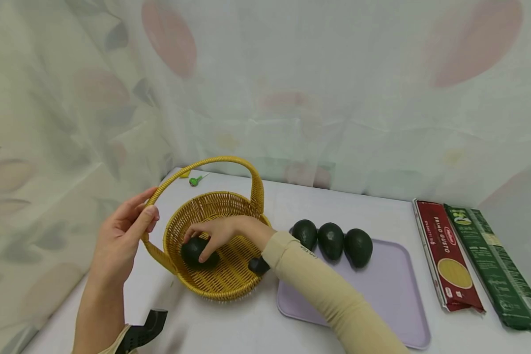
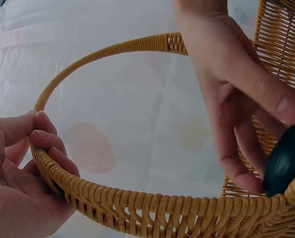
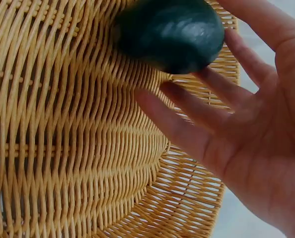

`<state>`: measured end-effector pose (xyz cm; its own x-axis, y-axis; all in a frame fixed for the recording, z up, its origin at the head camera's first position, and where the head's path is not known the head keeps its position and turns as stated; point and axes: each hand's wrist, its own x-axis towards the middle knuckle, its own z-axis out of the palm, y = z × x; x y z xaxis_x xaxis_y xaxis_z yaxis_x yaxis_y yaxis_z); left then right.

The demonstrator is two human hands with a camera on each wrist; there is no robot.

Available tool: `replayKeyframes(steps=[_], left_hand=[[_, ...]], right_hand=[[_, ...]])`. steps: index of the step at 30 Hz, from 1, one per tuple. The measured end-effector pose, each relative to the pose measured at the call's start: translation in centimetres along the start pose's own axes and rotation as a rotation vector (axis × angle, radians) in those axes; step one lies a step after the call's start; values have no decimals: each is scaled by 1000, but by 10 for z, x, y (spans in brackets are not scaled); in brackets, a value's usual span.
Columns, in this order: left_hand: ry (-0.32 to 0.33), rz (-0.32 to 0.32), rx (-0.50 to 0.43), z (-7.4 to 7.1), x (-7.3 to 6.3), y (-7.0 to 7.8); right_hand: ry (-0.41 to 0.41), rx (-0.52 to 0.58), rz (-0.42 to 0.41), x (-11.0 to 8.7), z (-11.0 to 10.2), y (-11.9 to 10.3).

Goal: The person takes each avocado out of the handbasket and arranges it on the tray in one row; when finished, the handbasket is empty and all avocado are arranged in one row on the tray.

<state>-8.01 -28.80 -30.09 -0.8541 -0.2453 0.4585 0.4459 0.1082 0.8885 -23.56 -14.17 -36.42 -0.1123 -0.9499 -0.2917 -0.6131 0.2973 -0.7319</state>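
Note:
A yellow wicker basket (image 1: 219,290) with a tall arched handle (image 1: 223,159) stands on the white table. My left hand (image 1: 124,231) grips one side of this handle, thumb and fingers curled round the wicker. Inside the basket, my right hand (image 1: 214,233) holds a dark green avocado (image 1: 195,255) low by the left wall, thumb on one side and fingers on the other. In the right wrist view, that avocado (image 3: 175,37) lies at the fingertips against the woven wall. Three more avocados (image 1: 331,242) sit in a row on a lilac tray (image 1: 389,290), partly behind my right sleeve.
Right of the tray lie a red spaghetti packet (image 1: 447,255) and a green packet (image 1: 495,265). Behind the basket are a small green object (image 1: 194,181) and a yellow one (image 1: 185,174). A patterned curtain (image 1: 336,98) hangs along the back and left.

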Motion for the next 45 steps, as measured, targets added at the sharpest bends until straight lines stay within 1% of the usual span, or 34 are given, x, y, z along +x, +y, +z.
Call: replayKeyframes(steps=[2,6,8,10,13,19,23,27,32,35,40,45], left_hand=[[-1,0,-7,0,0,0],[1,-5,-10,0,0,0],[3,-8,-6,0,-1,1],[4,-9,-10,0,-1,1],[1,-7,-12,0,-1,1],[1,-12,-14,0,-1,1],[-3,-15,-20,0,0,1],[-6,-15,-20,0,0,1],[-7,-25,-5,1,1,1],[-8,-26,-12,2,1,2],[-11,-16,-22,0,1,1],[-10,-8,-22,-1,1,1]], right_hand=[[-43,-26,4,-1,1,-1],[-138,-79,39,-2,3,-1],[-168,-108,60,-2,4,-1],[-181,-107,90,-3,5,-1],[-186,-100,123,-5,5,-2],[-196,-47,183,-6,7,-3],[-195,-61,179,-5,7,-1],[-187,-71,157,-5,7,1],[-186,-31,177,-11,6,0],[-186,6,199,-16,3,-3],[-174,-7,160,-28,-4,-7],[-153,-48,108,-44,-13,-9]])
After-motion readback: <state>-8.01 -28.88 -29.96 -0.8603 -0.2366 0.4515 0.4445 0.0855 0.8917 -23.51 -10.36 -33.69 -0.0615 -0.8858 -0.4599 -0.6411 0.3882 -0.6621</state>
